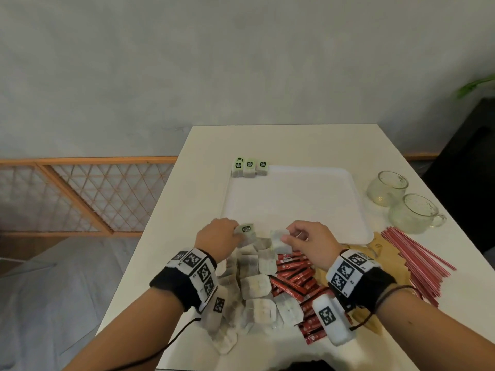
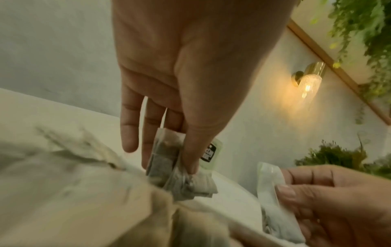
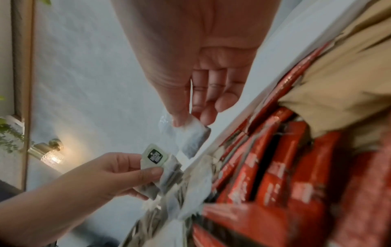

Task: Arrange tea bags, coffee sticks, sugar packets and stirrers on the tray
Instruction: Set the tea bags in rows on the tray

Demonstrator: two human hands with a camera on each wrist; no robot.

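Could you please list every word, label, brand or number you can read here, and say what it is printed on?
No text can be read for certain.
Green tags of the tea bags on the tray: dark label, too small.
Tag in the left hand: print blurred.
Red coffee sticks: white lettering, smeared.
Wrist bands: square code markers with tiny illegible digits.

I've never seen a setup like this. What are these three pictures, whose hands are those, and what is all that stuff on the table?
No machine here: a person wears three cameras. The wide picture comes from the head; the other two look along each wrist at the fingers. The checkered bands are wrist straps.

On the white table lies a white tray with three tea bags at its far left corner. Nearer lie a pile of tea bags, red coffee sticks, brown packets and red stirrers. Two glass cups stand to the right.

The left hand pinches a green-tagged tea bag; the right hand pinches another tea bag.
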